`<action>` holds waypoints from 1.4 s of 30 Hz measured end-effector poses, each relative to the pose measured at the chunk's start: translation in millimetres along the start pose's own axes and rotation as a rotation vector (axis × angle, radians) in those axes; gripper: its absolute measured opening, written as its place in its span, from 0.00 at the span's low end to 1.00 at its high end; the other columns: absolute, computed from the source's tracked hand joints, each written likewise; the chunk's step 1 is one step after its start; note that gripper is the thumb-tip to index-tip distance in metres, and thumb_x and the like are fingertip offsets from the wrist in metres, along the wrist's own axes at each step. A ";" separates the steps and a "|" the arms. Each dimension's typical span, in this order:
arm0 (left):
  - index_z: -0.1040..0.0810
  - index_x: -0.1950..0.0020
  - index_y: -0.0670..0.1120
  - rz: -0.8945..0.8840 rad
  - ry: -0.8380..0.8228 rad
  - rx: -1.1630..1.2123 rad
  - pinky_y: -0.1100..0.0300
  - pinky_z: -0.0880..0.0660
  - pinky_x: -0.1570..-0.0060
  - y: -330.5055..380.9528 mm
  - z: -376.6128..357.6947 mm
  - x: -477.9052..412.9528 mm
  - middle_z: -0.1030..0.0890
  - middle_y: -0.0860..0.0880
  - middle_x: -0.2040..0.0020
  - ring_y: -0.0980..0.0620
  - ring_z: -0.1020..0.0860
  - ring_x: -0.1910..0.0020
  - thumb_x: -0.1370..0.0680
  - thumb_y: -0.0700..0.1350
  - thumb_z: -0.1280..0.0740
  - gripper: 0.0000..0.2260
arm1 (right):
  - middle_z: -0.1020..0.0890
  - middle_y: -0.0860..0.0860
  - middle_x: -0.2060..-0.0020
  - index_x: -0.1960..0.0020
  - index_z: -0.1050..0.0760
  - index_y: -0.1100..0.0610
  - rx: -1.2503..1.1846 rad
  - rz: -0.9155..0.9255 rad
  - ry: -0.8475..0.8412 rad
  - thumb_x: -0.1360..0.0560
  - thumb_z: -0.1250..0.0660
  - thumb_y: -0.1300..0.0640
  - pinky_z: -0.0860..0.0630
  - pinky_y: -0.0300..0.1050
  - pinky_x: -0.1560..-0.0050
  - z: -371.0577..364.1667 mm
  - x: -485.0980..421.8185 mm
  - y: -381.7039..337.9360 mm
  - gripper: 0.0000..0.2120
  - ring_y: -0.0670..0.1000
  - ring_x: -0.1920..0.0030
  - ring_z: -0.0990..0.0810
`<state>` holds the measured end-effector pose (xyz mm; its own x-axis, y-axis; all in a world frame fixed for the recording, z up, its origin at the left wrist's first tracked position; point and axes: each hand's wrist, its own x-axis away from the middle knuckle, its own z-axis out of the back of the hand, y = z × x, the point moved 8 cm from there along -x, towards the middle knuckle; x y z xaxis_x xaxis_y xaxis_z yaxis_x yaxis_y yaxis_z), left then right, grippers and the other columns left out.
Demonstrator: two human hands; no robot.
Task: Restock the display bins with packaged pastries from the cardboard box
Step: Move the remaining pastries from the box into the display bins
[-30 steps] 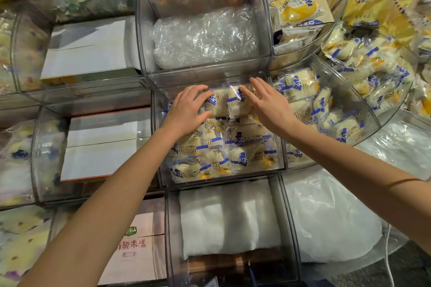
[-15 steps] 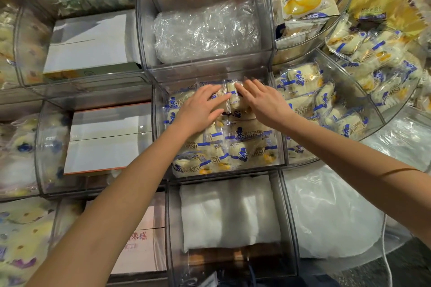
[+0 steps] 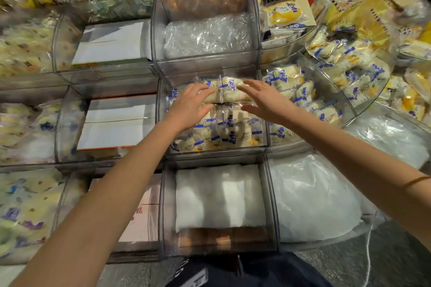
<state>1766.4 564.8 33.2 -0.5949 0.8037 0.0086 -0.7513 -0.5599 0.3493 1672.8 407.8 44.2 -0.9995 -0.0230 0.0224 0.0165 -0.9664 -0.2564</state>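
Both hands are spread flat, fingers straight and apart, gripping nothing. The left hand lays its fingertips on a packaged pastry at the back edge of the middle display bin. The right hand reaches to the neighbouring packet (touching or just above, I cannot tell). The two packets lie end to end on the pile, long axes running left to right.

Blue letters ending "SH" mark the pastry packets; one red Chinese character marks a carton.
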 end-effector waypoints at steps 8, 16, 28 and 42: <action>0.33 0.25 0.47 -0.173 -0.034 0.005 0.45 0.39 0.27 55.8 -2.9 16.4 0.31 0.44 0.28 0.44 0.35 0.28 0.19 0.48 0.36 0.23 | 0.30 0.62 0.30 0.26 0.35 0.58 -0.163 -0.125 0.033 0.22 0.33 0.52 0.30 0.58 0.32 9.8 78.4 -12.4 0.27 0.61 0.33 0.29; 0.32 0.25 0.46 -0.507 -0.084 -0.012 0.46 0.36 0.30 167.0 -6.4 27.8 0.30 0.42 0.29 0.42 0.33 0.30 0.20 0.47 0.34 0.23 | 0.30 0.59 0.29 0.25 0.35 0.57 -0.165 -0.447 0.204 0.22 0.34 0.48 0.28 0.52 0.34 49.7 205.8 -2.7 0.28 0.59 0.34 0.27; 0.25 0.32 0.39 -1.175 -0.200 0.044 0.46 0.29 0.40 442.6 -66.9 104.8 0.24 0.34 0.38 0.34 0.25 0.40 0.23 0.40 0.30 0.20 | 0.30 0.57 0.29 0.24 0.37 0.57 -0.132 -1.074 0.434 0.20 0.37 0.46 0.39 0.42 0.32 70.1 512.6 -7.8 0.28 0.54 0.29 0.33; 0.29 0.28 0.44 -1.597 -0.528 0.072 0.47 0.32 0.35 745.5 -208.9 330.7 0.26 0.39 0.36 0.37 0.30 0.35 0.21 0.43 0.33 0.20 | 0.37 0.54 0.25 0.22 0.43 0.50 -0.282 -1.677 0.516 0.21 0.42 0.37 0.34 0.52 0.30 -6.1 880.3 -72.9 0.32 0.55 0.27 0.36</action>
<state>949.9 371.1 100.7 0.8610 0.5013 -0.0856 -0.4433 0.8223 0.3568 791.6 459.6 76.7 0.1555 0.9768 0.1474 -0.8828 0.2043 -0.4230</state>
